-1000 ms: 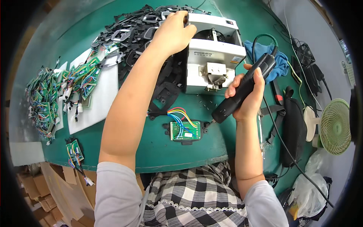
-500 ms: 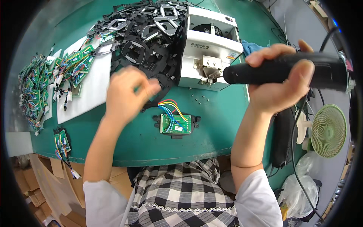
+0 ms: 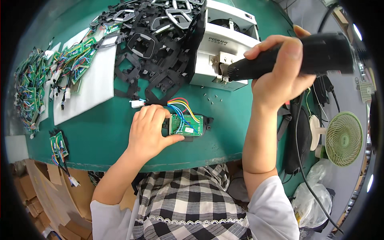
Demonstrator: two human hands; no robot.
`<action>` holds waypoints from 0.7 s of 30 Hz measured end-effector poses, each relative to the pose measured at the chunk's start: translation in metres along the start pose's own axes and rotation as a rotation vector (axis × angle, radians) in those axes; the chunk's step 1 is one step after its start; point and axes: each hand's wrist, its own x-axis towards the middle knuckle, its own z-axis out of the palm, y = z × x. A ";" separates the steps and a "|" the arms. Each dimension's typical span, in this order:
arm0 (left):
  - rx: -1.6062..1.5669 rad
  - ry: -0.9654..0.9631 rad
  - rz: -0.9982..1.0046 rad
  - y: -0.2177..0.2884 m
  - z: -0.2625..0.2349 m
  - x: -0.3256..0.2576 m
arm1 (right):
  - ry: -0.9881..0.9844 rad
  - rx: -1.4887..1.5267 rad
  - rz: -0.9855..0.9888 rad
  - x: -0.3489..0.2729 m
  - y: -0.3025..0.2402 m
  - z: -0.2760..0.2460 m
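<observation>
My left hand (image 3: 149, 127) grips the left side of a green circuit board (image 3: 188, 125) mounted on a black plastic frame. Its thumb lies along the board's lower edge and the fingers curl by the upper left corner. Red, yellow, white and blue wires loop off the board to a white connector (image 3: 137, 104) just beyond the fingers. Raised at the right, my right hand (image 3: 280, 74) is wrapped round a black electric screwdriver (image 3: 320, 54). The screwdriver's nose reaches the metal outlet of a white screw feeder (image 3: 228, 40); the bit's tip is hard to make out.
Several loose screws (image 3: 212, 98) lie in front of the feeder. Black plastic frames (image 3: 160, 52) are heaped behind my left hand. Wired boards (image 3: 30, 92) pile up at the left, by white foam sheets (image 3: 88, 88). A green fan (image 3: 344, 139) and a hanging cable (image 3: 298, 148) are at the right.
My left hand has come down onto the board and its frame. My right hand has brought the screwdriver's nose to the feeder's outlet, tilting the tool. A white connector now shows beside the left fingers.
</observation>
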 end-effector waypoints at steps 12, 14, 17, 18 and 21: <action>-0.134 0.043 0.089 -0.018 -0.002 -0.006 | -0.212 0.384 0.322 -0.063 -0.032 0.047; -0.134 0.053 0.093 -0.018 -0.001 -0.007 | -0.221 0.357 0.306 -0.070 -0.025 0.056; -0.154 0.047 0.079 -0.016 -0.002 -0.006 | -0.217 0.384 0.286 -0.079 -0.019 0.063; -0.156 0.045 0.076 -0.016 -0.003 -0.006 | -0.221 0.384 0.292 -0.079 -0.020 0.064; -0.150 0.054 0.077 -0.016 -0.002 -0.006 | -0.269 0.374 0.263 -0.083 -0.017 0.065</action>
